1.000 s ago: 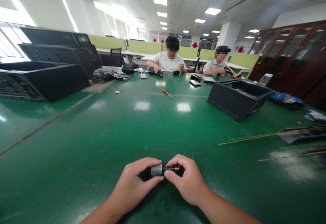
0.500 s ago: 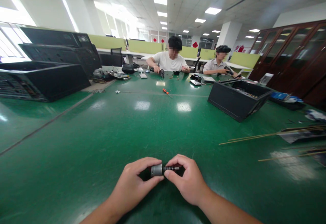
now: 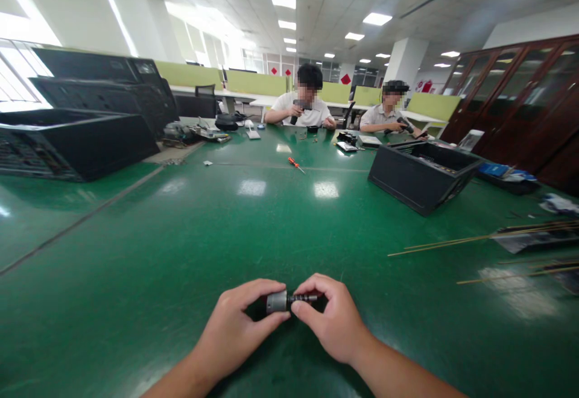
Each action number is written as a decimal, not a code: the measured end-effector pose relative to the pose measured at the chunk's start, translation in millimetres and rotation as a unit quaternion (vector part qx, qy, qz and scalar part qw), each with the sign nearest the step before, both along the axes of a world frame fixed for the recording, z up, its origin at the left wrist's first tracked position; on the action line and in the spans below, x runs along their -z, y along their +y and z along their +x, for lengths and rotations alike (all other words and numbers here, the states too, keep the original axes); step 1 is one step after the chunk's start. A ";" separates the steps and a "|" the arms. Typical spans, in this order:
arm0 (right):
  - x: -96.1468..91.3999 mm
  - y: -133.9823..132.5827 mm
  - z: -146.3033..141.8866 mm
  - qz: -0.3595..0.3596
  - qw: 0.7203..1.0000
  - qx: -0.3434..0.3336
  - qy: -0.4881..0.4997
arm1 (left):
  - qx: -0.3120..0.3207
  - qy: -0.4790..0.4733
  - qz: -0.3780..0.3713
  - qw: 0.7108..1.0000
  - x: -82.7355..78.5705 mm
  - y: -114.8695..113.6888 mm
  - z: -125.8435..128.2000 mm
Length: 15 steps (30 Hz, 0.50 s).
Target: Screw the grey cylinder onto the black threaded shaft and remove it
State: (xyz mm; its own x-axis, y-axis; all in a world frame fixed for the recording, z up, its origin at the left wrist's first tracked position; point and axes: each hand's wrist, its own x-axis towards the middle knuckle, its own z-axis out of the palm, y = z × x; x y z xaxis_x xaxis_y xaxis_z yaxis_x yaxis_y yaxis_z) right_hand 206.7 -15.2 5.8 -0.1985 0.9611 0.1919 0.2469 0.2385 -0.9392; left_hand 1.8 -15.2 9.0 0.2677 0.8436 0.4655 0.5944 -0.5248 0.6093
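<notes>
Low in the centre of the head view, my left hand (image 3: 235, 316) is closed around a short grey metal cylinder (image 3: 276, 302), thumb below and fingers above. The cylinder has a small dark hole in its side. From its right end runs a dark ringed shaft (image 3: 304, 298) with a shiny tip. Thumb and fingertips of my right hand (image 3: 332, 316) pinch this shaft close to the cylinder. Both pieces lie in line, level just over the green table (image 3: 226, 229). Fingertips partly hide where they meet, so I cannot tell whether they are joined.
An orange screwdriver (image 3: 296, 164) lies farther off. Black computer cases stand at left (image 3: 90, 145) and right (image 3: 420, 175). Thin yellowish rods (image 3: 434, 246) reach in from the right. Across the table sit two people (image 3: 301, 105) (image 3: 389, 114), both holding dark tools.
My hands and the grey cylinder with its shaft stay almost still. Across the table, the person in the middle has raised a dark tool from the tabletop to chest height.
</notes>
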 end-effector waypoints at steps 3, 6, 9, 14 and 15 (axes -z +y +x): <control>-1.4 -0.1 -0.1 -0.002 1.000 0.000 0.002 | 0.001 -0.002 -0.003 1.000 -0.5 0.9 0.7; -2.3 0.0 0.1 -0.003 1.000 0.001 0.004 | 0.000 -0.001 -0.006 1.000 -0.7 1.6 0.7; -2.5 0.2 0.3 -0.003 1.000 0.002 0.004 | -0.004 -0.002 -0.006 1.000 -1.7 1.2 0.6; -3.4 -0.3 0.2 -0.008 1.000 0.003 0.001 | -0.002 -0.005 -0.007 1.000 -3.6 0.8 1.2; -3.6 -0.5 0.2 -0.008 1.000 0.003 0.001 | -0.002 -0.005 -0.007 1.000 -3.7 1.0 1.3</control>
